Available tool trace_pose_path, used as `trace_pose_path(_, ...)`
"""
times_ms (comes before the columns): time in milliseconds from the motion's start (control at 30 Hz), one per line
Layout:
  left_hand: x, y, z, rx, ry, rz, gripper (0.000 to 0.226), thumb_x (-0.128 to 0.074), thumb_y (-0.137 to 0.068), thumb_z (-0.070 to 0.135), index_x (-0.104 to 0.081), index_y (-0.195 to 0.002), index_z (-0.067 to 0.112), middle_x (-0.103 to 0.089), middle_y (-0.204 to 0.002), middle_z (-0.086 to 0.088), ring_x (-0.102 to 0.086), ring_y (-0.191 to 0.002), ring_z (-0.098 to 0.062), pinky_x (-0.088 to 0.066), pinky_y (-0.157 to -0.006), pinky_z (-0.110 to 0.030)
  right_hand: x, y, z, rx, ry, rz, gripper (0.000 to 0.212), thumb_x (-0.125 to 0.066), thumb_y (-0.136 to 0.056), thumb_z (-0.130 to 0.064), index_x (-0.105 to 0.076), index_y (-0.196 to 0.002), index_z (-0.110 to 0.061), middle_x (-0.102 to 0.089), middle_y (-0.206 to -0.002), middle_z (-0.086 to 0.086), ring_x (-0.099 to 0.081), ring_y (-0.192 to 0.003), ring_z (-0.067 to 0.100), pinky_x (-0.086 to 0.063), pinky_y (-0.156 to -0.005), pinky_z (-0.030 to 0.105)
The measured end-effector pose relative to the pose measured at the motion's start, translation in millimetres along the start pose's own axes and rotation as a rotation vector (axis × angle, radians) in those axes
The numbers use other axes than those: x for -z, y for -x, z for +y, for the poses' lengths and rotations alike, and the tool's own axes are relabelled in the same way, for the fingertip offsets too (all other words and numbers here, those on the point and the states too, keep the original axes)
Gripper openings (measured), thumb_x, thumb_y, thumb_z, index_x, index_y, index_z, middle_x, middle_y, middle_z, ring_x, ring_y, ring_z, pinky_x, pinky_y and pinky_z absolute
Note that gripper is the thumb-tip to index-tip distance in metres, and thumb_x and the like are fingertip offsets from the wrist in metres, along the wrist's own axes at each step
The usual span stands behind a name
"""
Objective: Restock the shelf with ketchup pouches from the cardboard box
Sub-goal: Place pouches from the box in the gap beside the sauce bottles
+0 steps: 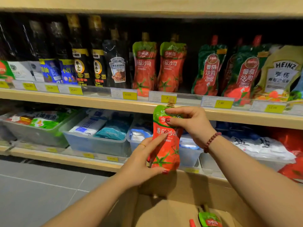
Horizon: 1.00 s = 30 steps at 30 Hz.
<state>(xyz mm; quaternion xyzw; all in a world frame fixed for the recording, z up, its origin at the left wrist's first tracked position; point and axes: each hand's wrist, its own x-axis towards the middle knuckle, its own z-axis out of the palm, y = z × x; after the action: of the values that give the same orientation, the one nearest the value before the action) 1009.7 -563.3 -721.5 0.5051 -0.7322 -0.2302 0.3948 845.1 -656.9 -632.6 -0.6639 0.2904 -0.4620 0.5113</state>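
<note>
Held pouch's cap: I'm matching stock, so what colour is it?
Golden tan; the cap on the held pouch shows best in the head view.

- I get one view only: a wide-angle camera worn on the head, looking forward and slightly down.
- It faces the shelf (82,99) at close range, at arm's reach.
- The cardboard box (164,210) fills the bottom edge, right beneath the camera.
</note>
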Motion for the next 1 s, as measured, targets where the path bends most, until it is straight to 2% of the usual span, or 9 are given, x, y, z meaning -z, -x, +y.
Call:
trace_pose_path(133, 2.5, -16.5, 5.2, -0.037, 0.012, 0.152, 0.095, -0.081, -0.070, 0.017, -0.026, -0.127, 0.069, -0.041, -0.127, 0.019, -0.038, -0.115, 0.016, -0.038, -0.086, -0.002, -4.1, -14.5, -13.1, 0.049, 0.012, -0.002, 0.028, -0.072, -0.069, 0.010, -0.074, -0.083, -0.014, -0.073, -0.088, 0.001, -0.069, -0.084, 0.015, -0.056, -0.071, 0.024)
trace_pose_path(300, 20.9, -38.2, 16.7, -0.059, 0.047, 0.240, 0.096, -0.083, -0.063, 0.012, -0.034, -0.126, 0.067, -0.045, -0.120, 0.022, -0.045, -0.112, 0.009, -0.049, -0.088, -0.021, 2.4, -31.9, -39.6, 0.204, 0.069, -0.018, 0.029, -0.071, -0.073, 0.004, -0.073, -0.090, -0.019, -0.071, -0.097, 0.002, -0.066, -0.094, 0.014, -0.053, -0.079, 0.025)
trace_pose_path(400, 40.6, -55.3, 24.1, -0.070, 0.071, 0.280, 0.098, -0.085, -0.060, 0.009, -0.038, -0.127, 0.064, -0.048, -0.121, 0.024, -0.051, -0.111, 0.004, -0.051, -0.089, -0.029, 24.8, -48.4, -51.8, 0.313, 0.060, 0.173, 0.025, -0.067, -0.081, -0.004, -0.070, -0.096, -0.023, -0.070, -0.101, -0.004, -0.065, -0.096, 0.007, -0.051, -0.079, 0.018)
trace_pose_path(467, 53.2, -66.7, 28.0, -0.087, 0.091, 0.297, 0.098, -0.085, -0.059, 0.006, -0.041, -0.129, 0.059, -0.051, -0.125, 0.018, -0.054, -0.114, -0.004, -0.052, -0.091, -0.036, 43.9, -58.2, -44.2, 0.269, 0.353, 0.338, 0.020, -0.065, -0.084, -0.014, -0.068, -0.103, -0.022, -0.067, -0.103, -0.004, -0.063, -0.098, 0.009, -0.052, -0.085, 0.025)
trace_pose_path(567, 66.8, -82.2, 32.5, -0.104, 0.107, 0.320, 0.098, -0.085, -0.060, 0.003, -0.041, -0.130, 0.056, -0.050, -0.129, 0.016, -0.053, -0.115, -0.002, -0.053, -0.092, -0.034, 61.6, -63.1, -14.3, 0.092, 0.814, 0.305, 0.020, -0.064, -0.085, -0.028, -0.069, -0.102, -0.020, -0.068, -0.104, 0.001, -0.061, -0.098, 0.018, -0.046, -0.093, 0.037)
trace_pose_path(667, 76.7, -97.8, 37.5, -0.121, 0.127, 0.334, 0.098, -0.085, -0.059, 0.004, -0.042, -0.131, 0.054, -0.052, -0.130, 0.012, -0.055, -0.115, -0.005, -0.053, -0.092, -0.035, 63.2, -64.9, 11.9, 0.180, 1.046, 0.357, 0.006, -0.065, -0.083, -0.029, -0.070, -0.085, -0.027, -0.071, -0.088, -0.006, -0.061, -0.087, 0.019, -0.032, -0.081, 0.027)
trace_pose_path(767, 85.6, -114.5, 44.4, -0.151, 0.105, 0.356, 0.097, -0.085, -0.058, 0.007, -0.041, -0.131, 0.055, -0.050, -0.132, 0.004, -0.053, -0.118, -0.012, -0.050, -0.095, -0.040, 60.3, -66.8, 20.6, 0.306, 1.076, 0.468, 0.006, -0.069, -0.079, -0.025, -0.068, -0.076, -0.030, -0.060, -0.070, -0.015, -0.055, -0.072, 0.016, -0.018, -0.069, 0.022)
trace_pose_path(867, 94.0, -135.1, 51.3, -0.170, 0.113, 0.349, 0.096, -0.084, -0.057, 0.011, -0.041, -0.131, 0.053, -0.049, -0.135, 0.001, -0.054, -0.120, -0.015, -0.049, -0.096, -0.041, 60.4, -66.1, 23.9, 0.345, 1.075, 0.473, 0.009, -0.070, -0.079, -0.023, -0.067, -0.074, -0.030, -0.057, -0.067, -0.015, -0.051, -0.068, 0.015, -0.020, -0.071, 0.024)
trace_pose_path(1000, 103.5, -163.2, 52.9, -0.196, 0.111, 0.324, 0.097, -0.086, -0.060, 0.005, -0.041, -0.133, 0.051, -0.049, -0.137, 0.005, -0.054, -0.120, -0.015, -0.050, -0.095, -0.040, 59.7, -64.4, 24.6, 0.364, 1.052, 0.465, 0.012, -0.067, -0.081, -0.022, -0.064, -0.074, -0.032, -0.057, -0.066, -0.014, -0.047, -0.067, 0.012, -0.020, -0.072, 0.024)
